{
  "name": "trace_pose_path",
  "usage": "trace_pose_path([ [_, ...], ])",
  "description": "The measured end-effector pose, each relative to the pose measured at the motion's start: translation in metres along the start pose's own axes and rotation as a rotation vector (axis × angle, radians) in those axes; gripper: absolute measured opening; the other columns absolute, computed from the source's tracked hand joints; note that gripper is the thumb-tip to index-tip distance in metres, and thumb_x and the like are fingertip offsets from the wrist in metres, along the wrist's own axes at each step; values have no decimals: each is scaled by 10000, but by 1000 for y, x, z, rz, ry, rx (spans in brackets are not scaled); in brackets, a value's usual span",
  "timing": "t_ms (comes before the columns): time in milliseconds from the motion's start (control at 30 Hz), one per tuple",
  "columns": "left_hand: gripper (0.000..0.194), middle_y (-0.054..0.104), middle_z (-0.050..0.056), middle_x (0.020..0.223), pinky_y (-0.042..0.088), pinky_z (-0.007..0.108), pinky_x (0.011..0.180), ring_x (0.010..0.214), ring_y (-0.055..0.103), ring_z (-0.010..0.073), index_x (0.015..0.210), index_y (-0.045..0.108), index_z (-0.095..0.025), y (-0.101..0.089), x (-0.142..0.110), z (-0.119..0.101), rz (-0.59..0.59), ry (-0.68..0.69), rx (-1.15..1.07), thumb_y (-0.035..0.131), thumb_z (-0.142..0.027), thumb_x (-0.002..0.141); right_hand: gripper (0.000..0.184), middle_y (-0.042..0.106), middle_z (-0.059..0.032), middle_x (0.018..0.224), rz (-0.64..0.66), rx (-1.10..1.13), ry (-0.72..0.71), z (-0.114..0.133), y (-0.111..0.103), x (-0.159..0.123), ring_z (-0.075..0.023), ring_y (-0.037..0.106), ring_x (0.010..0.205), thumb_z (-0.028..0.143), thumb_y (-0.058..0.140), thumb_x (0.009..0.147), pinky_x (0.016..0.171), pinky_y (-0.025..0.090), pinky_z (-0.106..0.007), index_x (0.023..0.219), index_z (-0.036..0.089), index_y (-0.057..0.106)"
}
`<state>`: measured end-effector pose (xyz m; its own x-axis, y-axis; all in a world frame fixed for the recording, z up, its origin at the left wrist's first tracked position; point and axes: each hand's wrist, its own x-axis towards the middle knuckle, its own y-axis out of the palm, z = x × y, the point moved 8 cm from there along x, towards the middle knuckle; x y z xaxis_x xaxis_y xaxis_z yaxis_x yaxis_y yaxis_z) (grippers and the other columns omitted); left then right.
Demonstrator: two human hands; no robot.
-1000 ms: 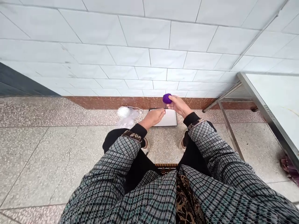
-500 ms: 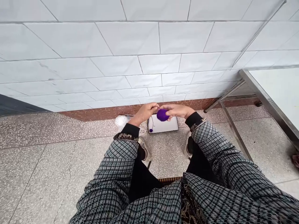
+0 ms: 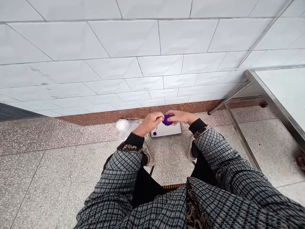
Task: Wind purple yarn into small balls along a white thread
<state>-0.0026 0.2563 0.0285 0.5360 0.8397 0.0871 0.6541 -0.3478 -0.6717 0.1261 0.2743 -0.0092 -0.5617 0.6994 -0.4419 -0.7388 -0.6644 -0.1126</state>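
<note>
A ball of purple yarn [image 3: 167,120] is held in my right hand [image 3: 182,116], with the thumb across its near side and the fingers curled round it. Close against the ball's left side, my left hand [image 3: 152,123] is closed in a pinch on the yarn. A thin dark strand shows below the left hand and runs down to a small purple ball [image 3: 154,133]. That small ball lies at the left end of a shallow white tray [image 3: 168,130] with a dark rim, on the floor beneath both hands.
White yarn [image 3: 122,125] and clear plastic [image 3: 126,134] lie on the floor left of the tray. A tiled wall [image 3: 133,38] rises ahead. The metal-framed table [image 3: 274,95] stands at the right, its leg reaching toward the wall. My shoes [image 3: 148,154] flank the tray.
Both hands and the yarn ball have come slightly lower in view. The left fingers have closed up against the ball, and the right hand has turned a little over it.
</note>
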Motion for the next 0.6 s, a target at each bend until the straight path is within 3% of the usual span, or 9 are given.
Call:
trace_pose_path([
  [167, 199, 661, 45, 846, 486, 318, 828, 813, 603, 186, 811, 591, -192, -12, -3, 10, -1, -4, 4, 455, -278, 927, 319, 710, -33, 882, 298, 56, -42, 3, 24, -11, -99, 648, 620, 165, 776, 799, 609, 575, -230, 1091, 141, 648],
  [233, 189, 660, 50, 848, 482, 322, 823, 822, 603, 193, 802, 583, -193, -10, -3, 18, -10, -55, 27, 457, -266, 922, 387, 734, -64, 943, 315, 195, -64, 6, 27, -12, -130, 702, 659, 233, 793, 816, 642, 613, -267, 1153, 145, 626],
  [333, 168, 666, 54, 841, 471, 323, 798, 828, 602, 204, 789, 573, -194, -6, -3, 32, -37, -149, 66, 466, -243, 909, 405, 746, -82, 929, 166, 441, -123, 13, 16, -6, -178, 757, 711, 337, 758, 883, 656, 638, -291, 1198, 165, 572],
  [433, 164, 661, 41, 804, 457, 310, 761, 784, 590, 199, 784, 571, -200, 2, -3, 38, -17, -174, 96, 457, -213, 900, 308, 740, -64, 877, -17, 627, -176, 16, 2, -1, -154, 748, 690, 343, 729, 924, 652, 632, -250, 1127, 175, 570],
  [600, 212, 651, 47, 775, 451, 308, 733, 752, 593, 199, 785, 603, -197, 30, -2, 24, 154, -85, 181, 442, -205, 922, 162, 701, -25, 814, -190, 772, -143, 9, -7, 9, -101, 687, 646, 223, 675, 939, 629, 590, -192, 1044, 168, 565],
])
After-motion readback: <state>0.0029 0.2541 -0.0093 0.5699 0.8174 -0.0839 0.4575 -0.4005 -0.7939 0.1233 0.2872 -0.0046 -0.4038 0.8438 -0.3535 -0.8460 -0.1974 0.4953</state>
